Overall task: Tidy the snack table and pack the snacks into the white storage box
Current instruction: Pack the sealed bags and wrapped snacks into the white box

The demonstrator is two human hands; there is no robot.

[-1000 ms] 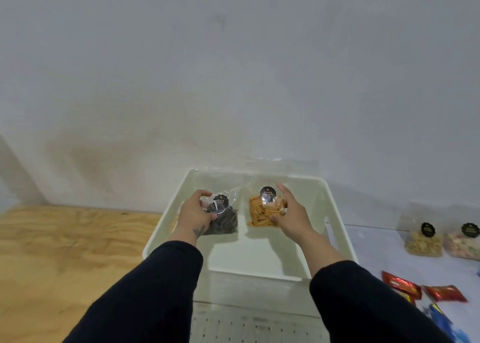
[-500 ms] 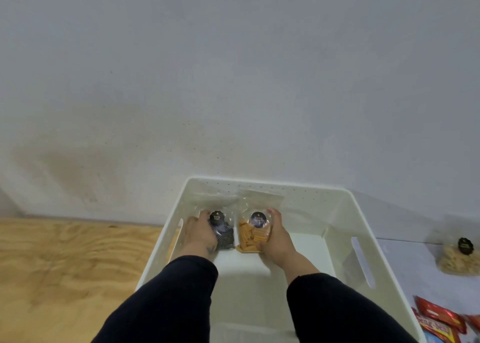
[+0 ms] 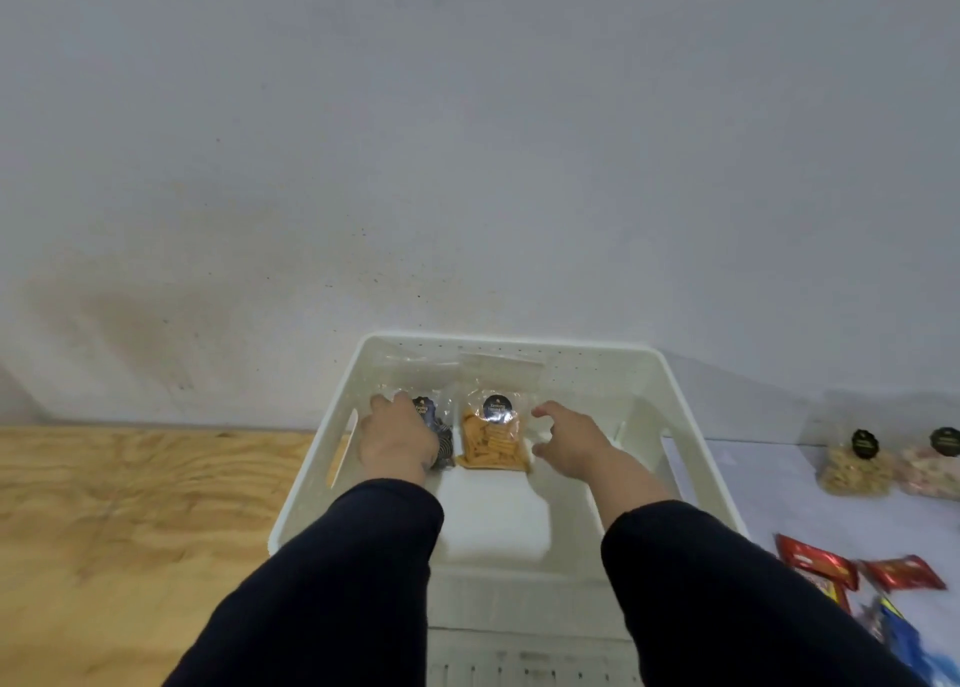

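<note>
The white storage box [image 3: 519, 340] stands against the wall in front of me. Two clear snack bags with round black labels stand side by side at its far left inside. One holds dark pieces [image 3: 442, 444]; the other holds orange sticks [image 3: 491, 444]. My left hand [image 3: 397, 442] covers and holds the dark snack bag, hiding most of it. My right hand [image 3: 571, 442] hovers just right of the orange bag, fingers and thumb spread, not touching it.
To the right on the pale tabletop stand two more clear bags, one with yellowish snacks [image 3: 854, 470] and one with pinkish snacks [image 3: 930, 468]. Red packets [image 3: 815, 564] and a blue packet [image 3: 898, 634] lie nearer me. A wooden surface [image 3: 130, 504] extends left of the box.
Both bags went down into the box's far left. My right hand let go of the orange bag and drew away to the right. My left hand stays on the dark bag.
</note>
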